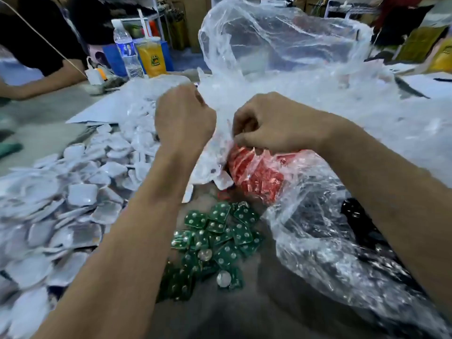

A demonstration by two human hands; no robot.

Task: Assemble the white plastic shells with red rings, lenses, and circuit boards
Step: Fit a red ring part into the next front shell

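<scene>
My left hand [184, 118] and my right hand [271, 123] both grip the thin clear plastic of a bag [288, 172] at the table's middle, fingers curled into the film. Inside that bag lies a mass of red rings [254, 172]. A large heap of white plastic shells [73, 196] covers the left side of the table. Several green circuit boards [215, 238] lie in a pile in front of me, between my forearms. Two round clear lenses [223, 278] sit on the boards.
A big, puffed-up clear bag [281, 37] stands behind my hands. A water bottle [127, 50] and a yellow drink cup [151, 57] stand at the back left. Another person's arm [36, 81] rests on the table's far left. A second clear bag holds dark parts [342, 253] at right.
</scene>
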